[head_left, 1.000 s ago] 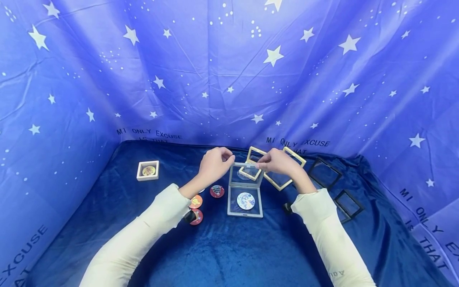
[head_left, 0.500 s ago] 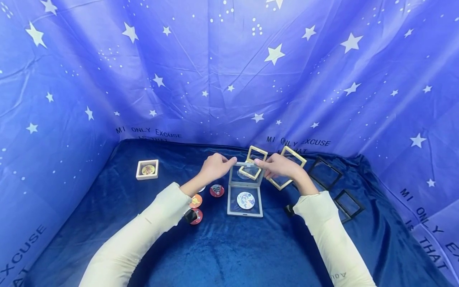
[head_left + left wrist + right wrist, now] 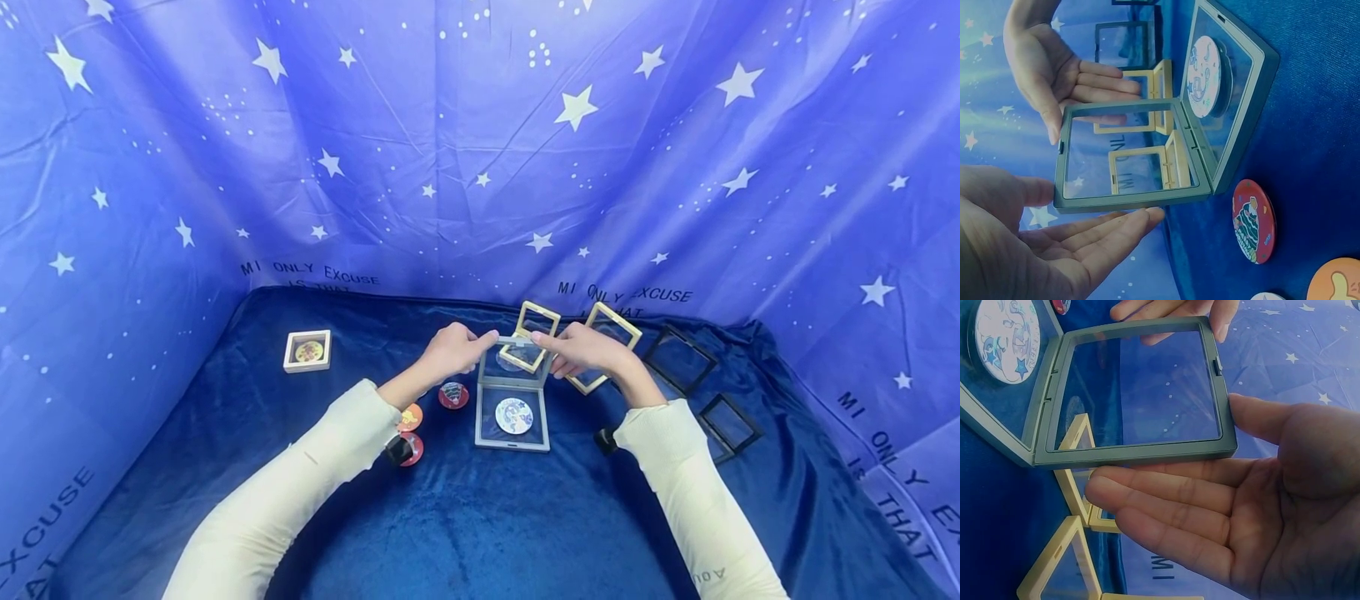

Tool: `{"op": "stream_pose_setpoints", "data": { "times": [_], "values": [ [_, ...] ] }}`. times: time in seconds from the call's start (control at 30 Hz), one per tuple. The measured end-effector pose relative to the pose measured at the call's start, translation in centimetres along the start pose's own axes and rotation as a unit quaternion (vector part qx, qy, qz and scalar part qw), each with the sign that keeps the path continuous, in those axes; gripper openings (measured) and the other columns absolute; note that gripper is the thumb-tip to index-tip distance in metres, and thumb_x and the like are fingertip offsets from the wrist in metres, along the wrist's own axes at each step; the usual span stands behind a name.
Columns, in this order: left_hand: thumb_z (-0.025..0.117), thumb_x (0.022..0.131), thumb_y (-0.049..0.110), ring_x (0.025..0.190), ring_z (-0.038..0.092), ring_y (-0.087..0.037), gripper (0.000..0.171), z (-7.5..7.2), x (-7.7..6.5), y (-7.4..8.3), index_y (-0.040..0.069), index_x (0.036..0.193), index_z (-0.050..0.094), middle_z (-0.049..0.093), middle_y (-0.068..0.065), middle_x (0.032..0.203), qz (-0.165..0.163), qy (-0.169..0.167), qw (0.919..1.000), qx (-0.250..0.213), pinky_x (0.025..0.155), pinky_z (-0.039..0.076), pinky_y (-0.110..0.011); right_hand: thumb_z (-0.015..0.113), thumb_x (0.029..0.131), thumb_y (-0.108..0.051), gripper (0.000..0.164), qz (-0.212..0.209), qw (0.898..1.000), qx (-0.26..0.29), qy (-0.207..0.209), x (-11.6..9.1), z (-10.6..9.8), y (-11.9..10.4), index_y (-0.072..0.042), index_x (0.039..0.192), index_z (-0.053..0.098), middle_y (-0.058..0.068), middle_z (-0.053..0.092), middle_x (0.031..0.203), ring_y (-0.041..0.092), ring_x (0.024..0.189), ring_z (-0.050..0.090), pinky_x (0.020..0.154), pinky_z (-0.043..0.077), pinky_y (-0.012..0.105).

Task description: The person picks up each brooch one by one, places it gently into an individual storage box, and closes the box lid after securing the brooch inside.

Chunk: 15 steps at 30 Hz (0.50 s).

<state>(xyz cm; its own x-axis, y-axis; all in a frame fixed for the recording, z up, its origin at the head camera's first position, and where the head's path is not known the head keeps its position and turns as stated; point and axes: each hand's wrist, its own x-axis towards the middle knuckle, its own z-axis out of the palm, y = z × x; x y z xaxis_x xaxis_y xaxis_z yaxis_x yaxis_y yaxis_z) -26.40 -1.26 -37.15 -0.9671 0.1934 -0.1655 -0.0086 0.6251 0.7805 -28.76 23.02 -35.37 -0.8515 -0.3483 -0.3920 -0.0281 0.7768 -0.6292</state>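
Note:
A grey hinged display frame [image 3: 491,444] with clear windows lies on the cloth, its lid [image 3: 1129,203] raised on the hinge. In its lower half sits a round white badge [image 3: 513,417] with a blue pattern. My left hand [image 3: 450,348] touches one top corner of the lid with its thumb [image 3: 1036,190], the other fingers straight along the side. At the opposite corner my right hand [image 3: 588,346] lays its thumb [image 3: 1260,422] on the top edge, its straight fingers [image 3: 1179,494] beside the lid's side rim.
A red tree badge [image 3: 453,396], an orange badge [image 3: 410,417] and another red badge [image 3: 412,450] lie by the left sleeve. Behind stand open cream frames [image 3: 540,307], with black frames [image 3: 729,423] to the right. Far left is a cream frame [image 3: 306,367] holding a yellow badge.
The left hand has lowered slightly and its bunched fingers have opened out, thumb on the lid's edge. The right hand's fingers have straightened down beside the lid. The frame and badge stay put.

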Motion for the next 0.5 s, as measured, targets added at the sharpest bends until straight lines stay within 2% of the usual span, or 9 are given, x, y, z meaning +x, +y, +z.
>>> {"op": "stream_pose_setpoints", "data": {
  "times": [0.17, 0.33, 0.5],
  "values": [
    [0.056, 0.101, 0.047, 0.063, 0.066, -0.019, 0.058, 0.00, 0.28, -0.20, 0.015, 0.053, 0.048, 0.055, -0.001, 0.058, -0.010, -0.009, 0.9997, -0.019, 0.081, 0.059, -0.042, 0.042, 0.107, -0.051, 0.070, 0.004, 1.000, 0.011, -0.005, -0.17, 0.05, -0.01, 0.012, 0.130, 0.062, 0.031, 0.072, 0.111, 0.042, 0.104, 0.072, 0.092, 0.057, 0.050],
    [0.058, 0.101, 0.047, 0.084, 0.075, -0.033, 0.058, 0.01, 0.32, -0.25, 0.014, 0.054, 0.049, 0.059, -0.004, 0.062, -0.010, -0.015, 0.9994, -0.028, 0.082, 0.061, -0.042, 0.043, 0.107, -0.049, 0.068, -0.001, 1.000, 0.017, -0.009, -0.18, 0.10, 0.10, 0.011, 0.130, 0.062, 0.030, 0.072, 0.112, 0.042, 0.106, 0.072, 0.093, 0.057, 0.050],
    [0.058, 0.101, 0.046, 0.092, 0.075, -0.036, 0.055, -0.03, 0.19, -0.17, 0.010, 0.060, 0.054, 0.058, -0.004, 0.064, -0.016, -0.028, 0.9986, -0.041, 0.083, 0.061, -0.042, 0.043, 0.107, -0.049, 0.067, -0.003, 1.000, 0.018, -0.014, -0.31, 0.18, 0.21, 0.011, 0.128, 0.064, 0.030, 0.072, 0.114, 0.041, 0.107, 0.072, 0.095, 0.056, 0.051]
  ]
}}
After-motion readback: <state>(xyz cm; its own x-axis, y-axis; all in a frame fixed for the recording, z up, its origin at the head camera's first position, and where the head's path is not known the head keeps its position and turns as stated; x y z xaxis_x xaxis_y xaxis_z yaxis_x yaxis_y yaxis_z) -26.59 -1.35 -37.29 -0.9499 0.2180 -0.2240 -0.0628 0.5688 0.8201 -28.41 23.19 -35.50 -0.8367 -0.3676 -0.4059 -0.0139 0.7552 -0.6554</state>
